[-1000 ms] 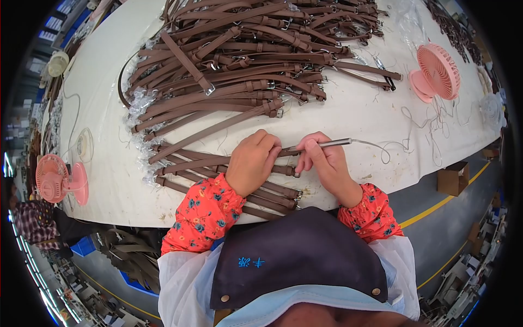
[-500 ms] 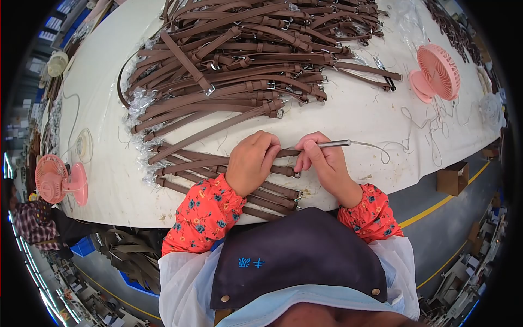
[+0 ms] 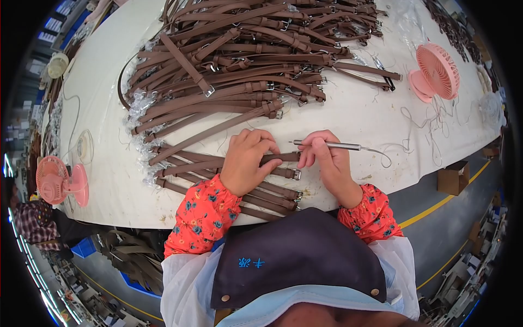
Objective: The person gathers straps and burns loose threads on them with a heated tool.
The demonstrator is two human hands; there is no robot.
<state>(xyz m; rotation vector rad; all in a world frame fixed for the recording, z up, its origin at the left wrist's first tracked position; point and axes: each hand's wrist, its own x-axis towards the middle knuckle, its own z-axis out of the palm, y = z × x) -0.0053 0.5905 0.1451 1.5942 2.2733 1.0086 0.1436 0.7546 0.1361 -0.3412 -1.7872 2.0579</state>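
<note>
My left hand (image 3: 248, 162) is closed on a brown strap (image 3: 279, 157), with thumb and fingertips near its end. In my right hand (image 3: 328, 163) is a metal pen-like tool (image 3: 342, 146) with a thin tip pointing left and a wire running from its right end. The tool's tip is above the strap and apart from it. The strap's end meets the fingertips of my right hand; whether they grip it is hard to tell. Below my left hand lie several more straps with buckles (image 3: 296, 174).
A large pile of brown straps (image 3: 239, 60) covers the far part of the white table (image 3: 348, 117). Pink fans stand at the right (image 3: 437, 71) and left (image 3: 53, 180). The tool's wire (image 3: 406, 143) trails right. A cardboard box (image 3: 453, 179) is beyond the table edge.
My right hand has lifted the tool up and off the strap, and its tip now shows. The fingers of my left hand have spread a little and the thumb has shifted on the strap.
</note>
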